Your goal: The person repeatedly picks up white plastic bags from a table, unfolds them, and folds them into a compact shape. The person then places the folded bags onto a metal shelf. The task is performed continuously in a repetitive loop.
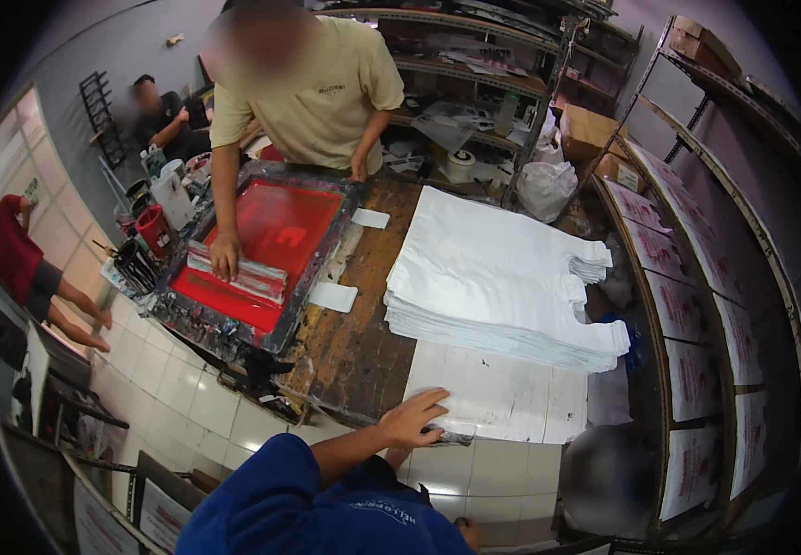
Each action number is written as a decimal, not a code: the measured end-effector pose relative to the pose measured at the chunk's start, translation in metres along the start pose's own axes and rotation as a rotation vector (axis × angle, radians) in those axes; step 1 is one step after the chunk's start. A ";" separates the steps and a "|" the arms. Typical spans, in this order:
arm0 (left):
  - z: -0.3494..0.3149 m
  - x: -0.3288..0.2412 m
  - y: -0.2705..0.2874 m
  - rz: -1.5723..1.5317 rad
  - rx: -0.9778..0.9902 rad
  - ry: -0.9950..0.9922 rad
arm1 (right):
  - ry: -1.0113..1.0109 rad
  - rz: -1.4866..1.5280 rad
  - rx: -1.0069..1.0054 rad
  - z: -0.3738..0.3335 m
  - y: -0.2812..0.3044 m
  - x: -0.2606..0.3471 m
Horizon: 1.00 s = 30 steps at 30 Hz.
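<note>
Ink work looks to be the step in hand: across the desk (pixel 343 356), a co-worker in a pale yellow shirt (pixel 340 111) has one hand (pixel 226 255) on a squeegee (pixel 260 279) lying over the red-inked screen (pixel 266 213), the other near the frame's far corner. Two white flaps (pixel 334 297) show beside the frame, probably handles of a bag underneath. For the person in the blue shirt (pixel 317 513), I'd judge the next move calls for patience until the frame is clear, then a light pinch, since thin sheets tend to cling. Their left forearm slants from the sleeve up and rightward, and the left hand (pixel 410 422) rests palm down at the near edge of a pale board (pixel 502 398), fingers straight and loosely spread, apparently holding nothing. Just beyond lies the stack of white bags (pixel 493 268), handles pointing right, apart from that hand. What seems the right hand (pixel 467 531) is mostly hidden low by the shirt; I can't tell how its fingers are set.
</note>
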<state>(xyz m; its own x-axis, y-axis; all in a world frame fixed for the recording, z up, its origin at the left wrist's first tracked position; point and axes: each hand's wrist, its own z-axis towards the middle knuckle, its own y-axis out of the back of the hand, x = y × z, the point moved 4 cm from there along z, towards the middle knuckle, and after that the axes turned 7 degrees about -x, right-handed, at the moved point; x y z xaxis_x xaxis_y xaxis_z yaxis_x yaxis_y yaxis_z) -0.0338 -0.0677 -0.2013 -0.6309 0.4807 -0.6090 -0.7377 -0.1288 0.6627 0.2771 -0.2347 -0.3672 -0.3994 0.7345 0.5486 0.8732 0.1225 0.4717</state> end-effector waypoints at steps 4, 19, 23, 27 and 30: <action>0.002 0.003 0.000 -0.066 -0.081 0.016 | 0.167 0.055 -0.020 0.034 0.003 -0.034; -0.019 0.040 0.047 -0.192 -0.521 0.405 | -0.080 -0.153 -0.113 0.002 -0.005 -0.039; -0.025 0.051 0.052 -0.160 -0.528 0.444 | -0.030 -0.240 -0.101 0.018 -0.006 -0.077; -0.026 0.051 0.047 -0.187 -0.513 0.449 | -0.107 -0.214 -0.063 -0.008 0.006 -0.044; -0.023 0.047 0.046 -0.204 -0.504 0.432 | -0.029 -0.243 -0.105 0.028 0.004 -0.069</action>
<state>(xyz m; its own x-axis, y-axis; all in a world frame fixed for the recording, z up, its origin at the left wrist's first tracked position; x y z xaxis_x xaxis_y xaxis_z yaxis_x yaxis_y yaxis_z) -0.1028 -0.0709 -0.2091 -0.4299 0.1635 -0.8880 -0.8074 -0.5098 0.2970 0.3156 -0.2667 -0.4225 -0.5841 0.7110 0.3916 0.7186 0.2286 0.6567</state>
